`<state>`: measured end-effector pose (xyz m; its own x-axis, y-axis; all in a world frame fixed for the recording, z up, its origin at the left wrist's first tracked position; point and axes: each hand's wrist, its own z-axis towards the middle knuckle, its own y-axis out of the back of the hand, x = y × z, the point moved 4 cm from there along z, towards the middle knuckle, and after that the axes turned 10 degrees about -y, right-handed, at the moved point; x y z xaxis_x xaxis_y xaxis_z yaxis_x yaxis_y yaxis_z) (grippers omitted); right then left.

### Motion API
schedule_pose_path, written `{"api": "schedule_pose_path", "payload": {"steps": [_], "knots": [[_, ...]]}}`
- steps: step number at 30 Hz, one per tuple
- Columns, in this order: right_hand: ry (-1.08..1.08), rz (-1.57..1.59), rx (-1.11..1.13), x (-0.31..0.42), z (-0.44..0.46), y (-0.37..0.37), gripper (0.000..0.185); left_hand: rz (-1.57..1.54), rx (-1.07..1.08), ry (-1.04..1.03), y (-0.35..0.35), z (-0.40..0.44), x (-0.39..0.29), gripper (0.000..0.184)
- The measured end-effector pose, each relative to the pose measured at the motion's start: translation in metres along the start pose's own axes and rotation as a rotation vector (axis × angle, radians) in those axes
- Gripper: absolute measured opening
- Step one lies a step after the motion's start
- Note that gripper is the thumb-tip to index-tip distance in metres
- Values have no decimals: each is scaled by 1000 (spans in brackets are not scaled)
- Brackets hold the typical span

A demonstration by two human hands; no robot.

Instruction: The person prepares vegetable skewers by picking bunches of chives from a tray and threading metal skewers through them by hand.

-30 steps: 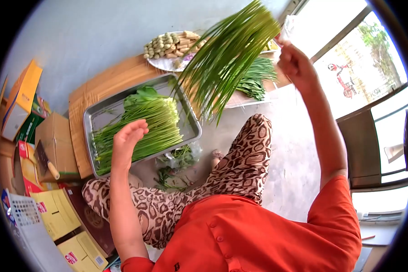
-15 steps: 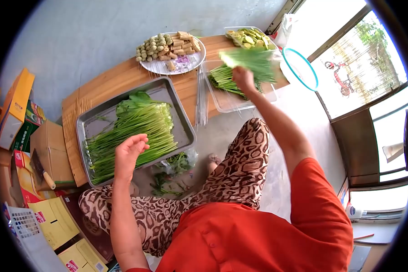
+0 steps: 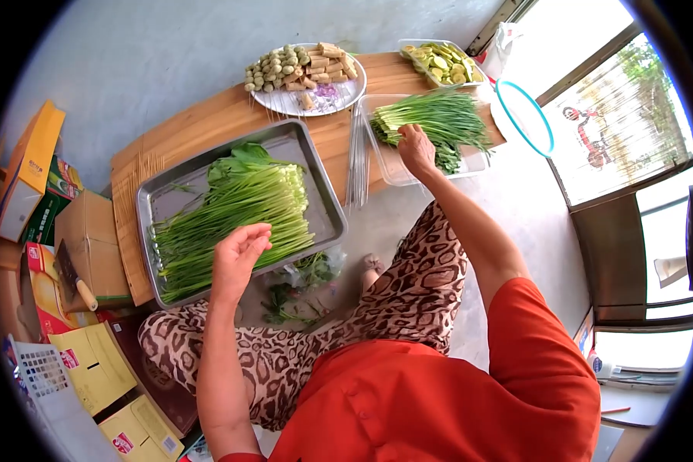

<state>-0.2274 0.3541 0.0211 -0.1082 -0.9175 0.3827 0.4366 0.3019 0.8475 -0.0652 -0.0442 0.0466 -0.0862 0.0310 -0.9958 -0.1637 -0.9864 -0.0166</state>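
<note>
In the head view, my left hand [image 3: 239, 258] hovers over the near edge of a grey metal tray [image 3: 327, 208]. Its fingers are loosely bent, and nothing shows between them. Long green garlic chives with pale stems [image 3: 235, 227] lie across that tray, with broader leaves [image 3: 242, 162] behind them. My right hand [image 3: 416, 150] is at a clear plastic container [image 3: 393, 171], its fingers closed at the stem side of a flat bunch of chives [image 3: 431, 115]. The fingertips are partly hidden. Darker leafy greens [image 3: 448, 158] lie beside it in the container.
Thin metal skewers [image 3: 357, 158] lie between tray and container on the wooden table [image 3: 200, 127]. Behind stand a plate of skewered food [image 3: 316, 96] and a tub of green slices [image 3: 443, 61]. A knife [image 3: 77, 281] leans by a cardboard box [image 3: 92, 239]. Greens in plastic [image 3: 308, 277] lie below.
My right hand has lowered the chives, blurred in motion before, onto the container. My left hand stays above the tray edge. The whole view has shifted slightly.
</note>
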Motion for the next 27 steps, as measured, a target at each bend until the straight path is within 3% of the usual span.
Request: {"api": "schedule_pose_path", "payload": {"steps": [2, 4, 8, 9, 11, 18, 27], "knots": [[220, 34, -81, 27, -23, 22, 16, -5, -7, 6, 0, -2, 1, 24], [157, 167, 36, 37, -49, 23, 13, 4, 2, -14, -2, 0, 2, 23], [-267, 259, 541, 27, -107, -8, 18, 51, 38, -33, -6, 0, 5, 22], [-271, 264, 546, 21, -114, -16, 18, 63, 41, -31, -7, -1, 5, 22], [-542, 457, 742, -5, -136, -50, 21, 86, 50, -15, -11, -2, 3, 23], [-926, 810, 794, -12, -131, -79, 21, 80, 101, -70, -19, -5, 7, 20], [-969, 791, 750, -15, -124, -100, 13, 133, 138, -36, -27, -6, 9, 21]]}}
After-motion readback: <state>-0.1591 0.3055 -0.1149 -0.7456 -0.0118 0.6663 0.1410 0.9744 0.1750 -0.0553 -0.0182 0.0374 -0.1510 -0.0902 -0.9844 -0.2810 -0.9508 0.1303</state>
